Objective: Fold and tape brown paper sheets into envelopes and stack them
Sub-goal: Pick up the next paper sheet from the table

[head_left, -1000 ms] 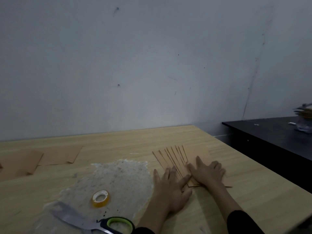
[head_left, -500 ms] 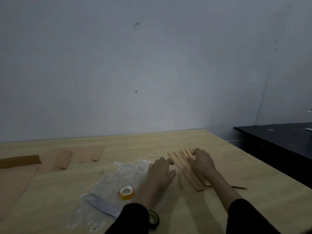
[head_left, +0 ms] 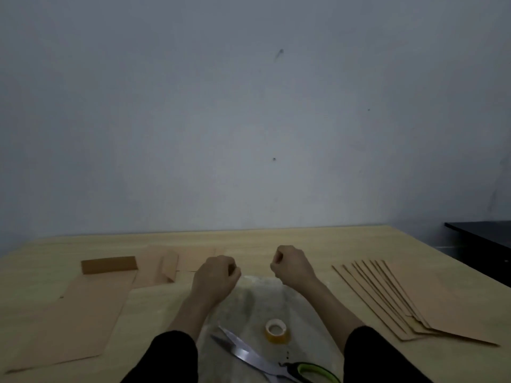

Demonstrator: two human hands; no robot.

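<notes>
Tape roll (head_left: 276, 330) behind scissors (head_left: 265, 357); envelopes (head_left: 414, 297) right, sheets (head_left: 72, 319) left.

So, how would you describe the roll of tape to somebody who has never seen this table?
On the wooden table, find the whitish patch in the middle, close to the person. The roll of tape lies flat on it, just beyond the scissors. It is the only round thing: a small yellowish ring with a pale core.

No readable text, label, brand, number or sign shows on anything in the head view.
</notes>
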